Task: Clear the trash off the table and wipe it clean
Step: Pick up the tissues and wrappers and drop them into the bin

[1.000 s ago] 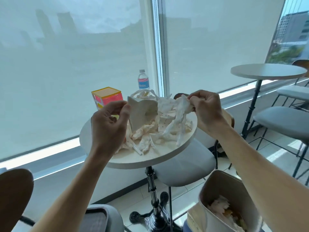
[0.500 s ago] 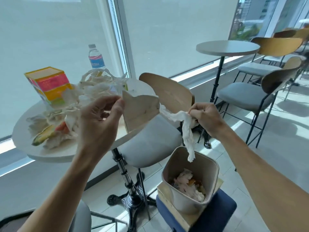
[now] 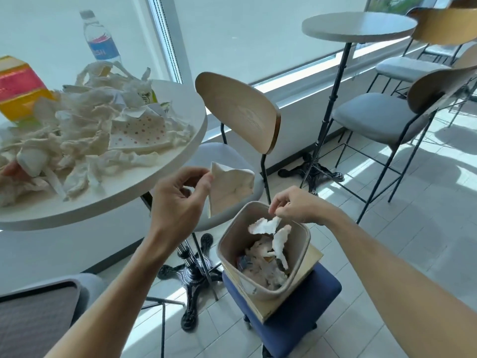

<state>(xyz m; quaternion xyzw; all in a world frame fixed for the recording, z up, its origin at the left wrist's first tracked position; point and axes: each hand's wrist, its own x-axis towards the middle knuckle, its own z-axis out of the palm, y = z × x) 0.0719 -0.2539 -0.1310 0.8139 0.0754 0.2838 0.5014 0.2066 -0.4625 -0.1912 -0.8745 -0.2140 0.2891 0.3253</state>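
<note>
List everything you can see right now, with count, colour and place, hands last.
round table: 1, white, left, still littered
crumpled tissues: a pile, white, across the table
dotted paper plate piece: 1, white with red dots, in the pile
box: 1, yellow and red, table's far left
water bottle: 1, clear with blue label, behind the pile
trash bin: 1, beige, part full, on a flat cardboard box
stool: 1, blue, under the cardboard box
wooden-backed chair: 1, beside the table
second round table: 1, white, upper right
left hand: holding a paper plate piece, left of the bin
right hand: pinching a tissue strip over the bin
</note>
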